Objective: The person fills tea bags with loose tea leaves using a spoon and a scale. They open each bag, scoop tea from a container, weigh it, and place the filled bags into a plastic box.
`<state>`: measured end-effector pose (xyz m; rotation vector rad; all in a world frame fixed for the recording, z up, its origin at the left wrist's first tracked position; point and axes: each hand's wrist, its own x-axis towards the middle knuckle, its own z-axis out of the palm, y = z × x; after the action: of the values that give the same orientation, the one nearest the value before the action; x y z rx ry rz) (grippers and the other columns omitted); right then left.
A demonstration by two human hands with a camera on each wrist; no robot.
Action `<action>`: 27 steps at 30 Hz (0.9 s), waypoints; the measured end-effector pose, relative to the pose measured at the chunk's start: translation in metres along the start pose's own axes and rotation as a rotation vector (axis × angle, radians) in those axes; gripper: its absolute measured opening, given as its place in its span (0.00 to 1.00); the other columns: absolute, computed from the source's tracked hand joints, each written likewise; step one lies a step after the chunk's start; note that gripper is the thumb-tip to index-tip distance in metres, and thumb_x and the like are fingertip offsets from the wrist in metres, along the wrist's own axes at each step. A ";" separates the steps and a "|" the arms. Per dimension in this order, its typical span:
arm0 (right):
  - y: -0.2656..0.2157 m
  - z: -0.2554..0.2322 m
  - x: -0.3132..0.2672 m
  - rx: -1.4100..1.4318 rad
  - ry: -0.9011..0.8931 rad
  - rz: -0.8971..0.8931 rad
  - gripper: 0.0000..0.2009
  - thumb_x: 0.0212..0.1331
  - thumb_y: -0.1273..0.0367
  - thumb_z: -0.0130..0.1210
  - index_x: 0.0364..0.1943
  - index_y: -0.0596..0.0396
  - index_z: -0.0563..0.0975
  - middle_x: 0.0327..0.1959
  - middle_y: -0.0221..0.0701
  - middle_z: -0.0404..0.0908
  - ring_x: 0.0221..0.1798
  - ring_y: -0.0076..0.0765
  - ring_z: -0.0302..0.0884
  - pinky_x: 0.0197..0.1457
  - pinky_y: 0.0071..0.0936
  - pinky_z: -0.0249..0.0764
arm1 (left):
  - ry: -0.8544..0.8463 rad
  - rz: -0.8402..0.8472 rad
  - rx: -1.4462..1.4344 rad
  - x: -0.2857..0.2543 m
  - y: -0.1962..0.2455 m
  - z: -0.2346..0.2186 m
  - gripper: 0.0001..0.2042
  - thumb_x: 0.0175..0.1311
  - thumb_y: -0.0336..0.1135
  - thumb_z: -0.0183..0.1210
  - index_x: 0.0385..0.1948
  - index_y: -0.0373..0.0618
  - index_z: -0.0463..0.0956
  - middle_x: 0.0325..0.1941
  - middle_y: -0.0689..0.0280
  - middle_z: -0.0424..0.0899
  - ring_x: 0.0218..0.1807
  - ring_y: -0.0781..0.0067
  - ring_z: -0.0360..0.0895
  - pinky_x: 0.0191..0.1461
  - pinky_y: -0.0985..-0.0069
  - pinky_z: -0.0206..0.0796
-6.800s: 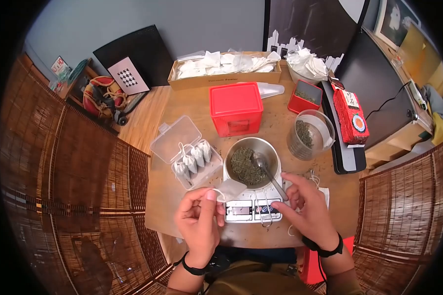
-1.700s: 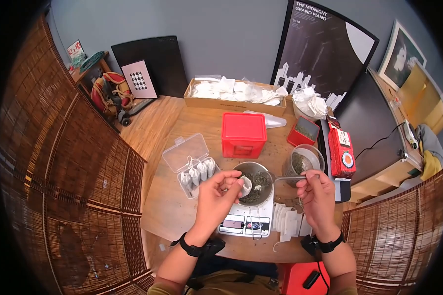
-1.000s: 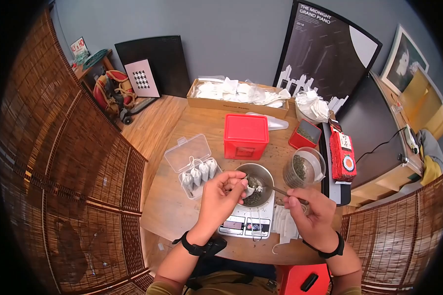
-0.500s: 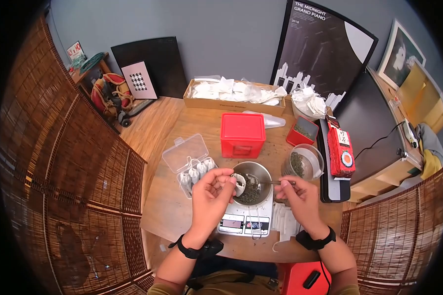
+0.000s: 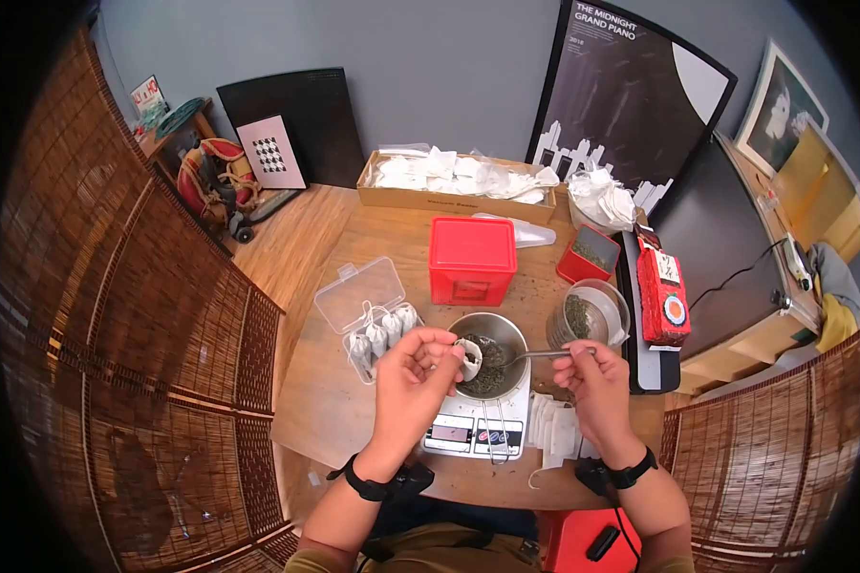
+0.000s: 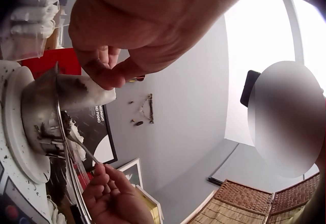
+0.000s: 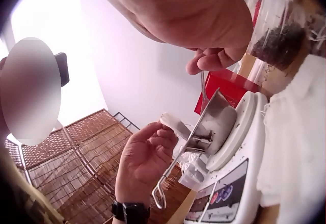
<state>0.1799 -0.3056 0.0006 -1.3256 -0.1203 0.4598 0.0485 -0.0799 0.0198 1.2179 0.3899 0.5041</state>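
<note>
My left hand (image 5: pixel 413 377) pinches a white drawstring tea bag (image 5: pixel 471 359), its mouth held round over the left side of a steel pot (image 5: pixel 518 336). In the left wrist view the tea bag (image 6: pixel 84 94) hangs at the pot's rim, with dark bits showing through its side. Between thumb and fingers, my right hand (image 5: pixel 599 387) grips the handle of a metal spoon (image 5: pixel 547 354). The spoon's bowl end is down among dried tea leaves (image 5: pixel 487 384) in the pot. Under the pot is a white kitchen scale (image 5: pixel 459 409); the pot's wire handle points toward me.
A clear box (image 5: pixel 358 286) of filled tea bags stands left, its lid up. Behind the pot is a red canister (image 5: pixel 473 260). To the right are a clear jug (image 5: pixel 613 310) with leaves, a red tin (image 5: pixel 571 267) and flat empty bags (image 5: pixel 556 428). A carton (image 5: pixel 449 202) lies behind.
My right hand, free in the oldest frame, now holds the spoon. Its tip has moved from the bag's mouth back into the leaves. The bag, flat at first, is now opened over the pot.
</note>
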 end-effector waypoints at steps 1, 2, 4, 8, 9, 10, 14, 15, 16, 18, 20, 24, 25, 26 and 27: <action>-0.006 0.001 -0.002 0.025 0.012 -0.009 0.09 0.80 0.69 0.57 0.50 0.62 0.83 0.37 0.38 0.90 0.33 0.27 0.85 0.40 0.24 0.80 | -0.001 -0.020 0.005 0.001 -0.001 0.000 0.08 0.75 0.24 0.66 0.50 0.35 0.81 0.37 0.67 0.87 0.33 0.84 0.82 0.32 0.84 0.72; -0.012 0.003 -0.003 0.050 0.025 -0.018 0.09 0.80 0.69 0.57 0.50 0.61 0.83 0.36 0.37 0.90 0.33 0.27 0.85 0.40 0.24 0.79 | -0.003 -0.041 0.010 0.001 -0.002 0.000 0.07 0.74 0.23 0.66 0.49 0.35 0.82 0.36 0.67 0.87 0.32 0.83 0.82 0.31 0.84 0.71; -0.022 0.005 -0.005 0.068 0.013 -0.054 0.09 0.80 0.69 0.57 0.50 0.61 0.84 0.36 0.37 0.90 0.32 0.27 0.85 0.40 0.24 0.79 | 0.002 -0.047 0.011 0.002 -0.002 0.001 0.06 0.74 0.24 0.66 0.48 0.35 0.83 0.35 0.67 0.87 0.32 0.83 0.82 0.31 0.83 0.71; -0.040 0.011 -0.008 0.077 -0.020 -0.127 0.09 0.80 0.69 0.57 0.49 0.60 0.84 0.36 0.37 0.90 0.32 0.27 0.85 0.40 0.23 0.79 | -0.008 -0.060 0.011 0.004 -0.006 0.001 0.06 0.75 0.24 0.66 0.47 0.33 0.84 0.34 0.67 0.88 0.31 0.83 0.82 0.30 0.83 0.72; -0.042 0.013 -0.008 0.076 -0.021 -0.127 0.09 0.80 0.69 0.57 0.49 0.60 0.84 0.36 0.37 0.90 0.32 0.27 0.85 0.40 0.23 0.79 | -0.008 -0.060 0.010 0.004 -0.006 0.001 0.06 0.75 0.24 0.66 0.47 0.33 0.84 0.34 0.67 0.88 0.31 0.83 0.82 0.30 0.83 0.72; -0.043 0.014 -0.008 0.034 -0.026 -0.140 0.09 0.80 0.69 0.57 0.49 0.61 0.84 0.37 0.37 0.90 0.32 0.27 0.85 0.40 0.23 0.79 | -0.006 -0.066 0.010 0.005 -0.007 0.002 0.06 0.75 0.24 0.66 0.47 0.33 0.85 0.34 0.67 0.88 0.32 0.82 0.83 0.31 0.83 0.72; -0.050 0.025 -0.017 -0.160 -0.041 -0.217 0.08 0.79 0.71 0.58 0.50 0.63 0.84 0.37 0.38 0.90 0.33 0.26 0.86 0.41 0.23 0.81 | -0.010 -0.067 0.002 0.005 -0.011 0.003 0.07 0.74 0.24 0.66 0.49 0.32 0.85 0.34 0.66 0.88 0.32 0.82 0.83 0.31 0.83 0.72; -0.052 0.029 -0.020 -0.162 -0.043 -0.217 0.08 0.79 0.71 0.58 0.50 0.63 0.84 0.37 0.38 0.90 0.33 0.26 0.86 0.41 0.23 0.81 | -0.008 -0.067 0.001 0.004 -0.012 0.003 0.07 0.74 0.24 0.66 0.49 0.32 0.85 0.34 0.66 0.88 0.32 0.82 0.83 0.31 0.83 0.72; -0.053 0.032 -0.024 -0.221 -0.058 -0.282 0.08 0.79 0.72 0.58 0.51 0.64 0.84 0.37 0.38 0.90 0.35 0.25 0.87 0.42 0.23 0.82 | -0.011 -0.068 0.008 0.004 -0.012 0.003 0.07 0.74 0.24 0.66 0.49 0.32 0.85 0.34 0.66 0.88 0.32 0.82 0.83 0.31 0.83 0.72; -0.055 0.037 -0.030 -0.281 -0.076 -0.348 0.08 0.78 0.74 0.59 0.51 0.65 0.83 0.37 0.38 0.90 0.36 0.25 0.87 0.42 0.24 0.83 | -0.012 -0.068 0.015 0.004 -0.013 0.003 0.07 0.75 0.24 0.66 0.49 0.32 0.85 0.34 0.66 0.88 0.32 0.82 0.83 0.31 0.83 0.72; -0.056 0.039 -0.036 -0.366 -0.112 -0.442 0.07 0.76 0.76 0.60 0.51 0.66 0.83 0.38 0.38 0.90 0.37 0.26 0.88 0.44 0.25 0.85 | -0.008 -0.077 0.001 0.003 -0.012 0.002 0.08 0.75 0.25 0.66 0.49 0.31 0.84 0.34 0.66 0.88 0.32 0.82 0.83 0.31 0.83 0.72; -0.056 0.038 -0.042 -0.508 -0.159 -0.581 0.07 0.75 0.78 0.61 0.50 0.67 0.83 0.38 0.40 0.91 0.38 0.28 0.90 0.44 0.26 0.87 | -0.010 -0.082 -0.001 0.003 -0.010 0.003 0.08 0.75 0.25 0.66 0.50 0.31 0.84 0.34 0.67 0.88 0.32 0.82 0.83 0.32 0.83 0.73; -0.057 0.039 -0.043 -0.558 -0.175 -0.636 0.07 0.74 0.78 0.62 0.50 0.67 0.83 0.38 0.41 0.91 0.38 0.29 0.90 0.45 0.26 0.87 | -0.009 -0.079 0.003 0.003 -0.011 0.002 0.08 0.75 0.25 0.66 0.50 0.31 0.84 0.34 0.67 0.88 0.32 0.82 0.83 0.32 0.83 0.73; -0.057 0.039 -0.044 -0.608 -0.191 -0.691 0.07 0.73 0.78 0.62 0.50 0.67 0.83 0.38 0.41 0.91 0.39 0.30 0.91 0.45 0.27 0.87 | -0.009 -0.077 0.008 0.003 -0.011 0.002 0.08 0.75 0.25 0.66 0.50 0.31 0.84 0.34 0.67 0.88 0.32 0.82 0.83 0.32 0.83 0.73; -0.057 0.039 -0.044 -0.609 -0.190 -0.690 0.07 0.73 0.78 0.62 0.50 0.67 0.83 0.38 0.41 0.91 0.39 0.30 0.91 0.45 0.27 0.87 | -0.009 -0.077 0.008 0.003 -0.010 0.002 0.08 0.75 0.25 0.66 0.50 0.31 0.84 0.34 0.67 0.88 0.32 0.82 0.83 0.32 0.83 0.73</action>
<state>0.1413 -0.2971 0.0720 -1.7144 -0.9022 -0.0599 0.0538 -0.0821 0.0104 1.2073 0.4296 0.4309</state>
